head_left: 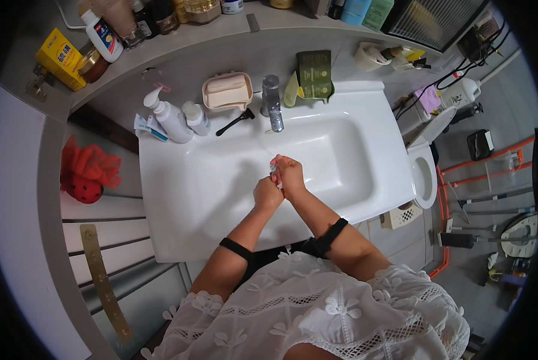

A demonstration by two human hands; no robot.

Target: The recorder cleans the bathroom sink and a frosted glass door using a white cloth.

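Over the white washbasin (395, 156), my two hands meet in front of the metal faucet (272, 99). My right hand (290, 175) is closed, its fingers curled around a small pale green and white thing (274, 170) whose kind I cannot make out. Touching it from the lower left is my left hand (268, 194), also closed. Its fingertips are mostly hidden, and so is whatever they may hold. Both wrists look wet. Whether water runs from the faucet is hard to tell.
Along the basin's back edge stand a white pump bottle (172, 120), a smaller white bottle (196, 118), a black razor (235, 122), a pink soap dish (227, 92) and a green pouch (314, 75). A shelf (221, 33) with bottles hangs above. The toilet (423, 174) is at right.
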